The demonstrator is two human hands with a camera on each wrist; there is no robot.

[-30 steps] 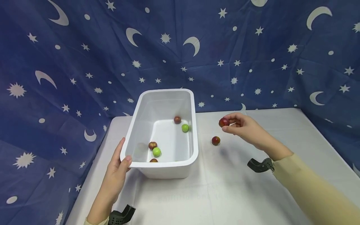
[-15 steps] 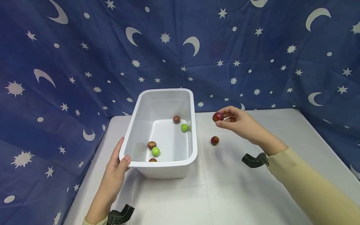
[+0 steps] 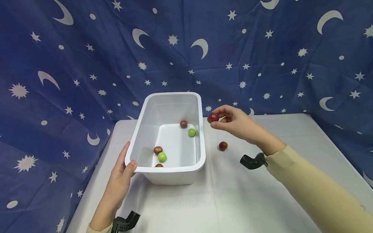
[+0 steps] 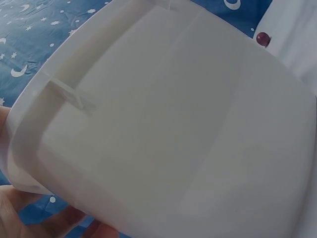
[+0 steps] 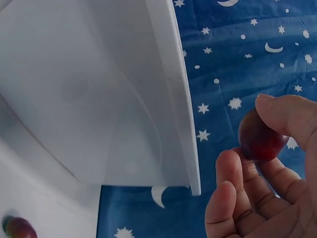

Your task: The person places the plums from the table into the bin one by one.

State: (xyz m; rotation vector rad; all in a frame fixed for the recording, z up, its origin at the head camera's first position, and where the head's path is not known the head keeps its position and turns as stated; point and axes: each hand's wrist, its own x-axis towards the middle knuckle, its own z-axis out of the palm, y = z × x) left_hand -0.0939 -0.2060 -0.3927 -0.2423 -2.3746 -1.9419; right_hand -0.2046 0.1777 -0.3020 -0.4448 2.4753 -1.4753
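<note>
My right hand (image 3: pixel 237 124) pinches a dark red plum (image 3: pixel 213 117) between thumb and fingers, just right of the white tub's upper right rim. In the right wrist view the plum (image 5: pixel 261 136) is held beside the tub's outer wall (image 5: pixel 99 99). With thumb over the rim, my left hand (image 3: pixel 119 179) grips the near left corner of the white tub (image 3: pixel 172 169). Inside the tub lie a dark red fruit (image 3: pixel 183 124) and a green one (image 3: pixel 191 132) at the far right. Nearer me are a brownish one (image 3: pixel 158 150), a green one (image 3: pixel 162 157) and another partly hidden by the rim.
Another dark red plum (image 3: pixel 223 146) lies on the white tablecloth (image 3: pixel 262 200) right of the tub, below my right hand. A blue curtain (image 3: pixel 262 48) with moons and stars hangs behind and at the sides.
My right hand has moved left and slightly up with the plum, from above the table's right part to beside the tub's rim. The left hand and the tub stay put.
</note>
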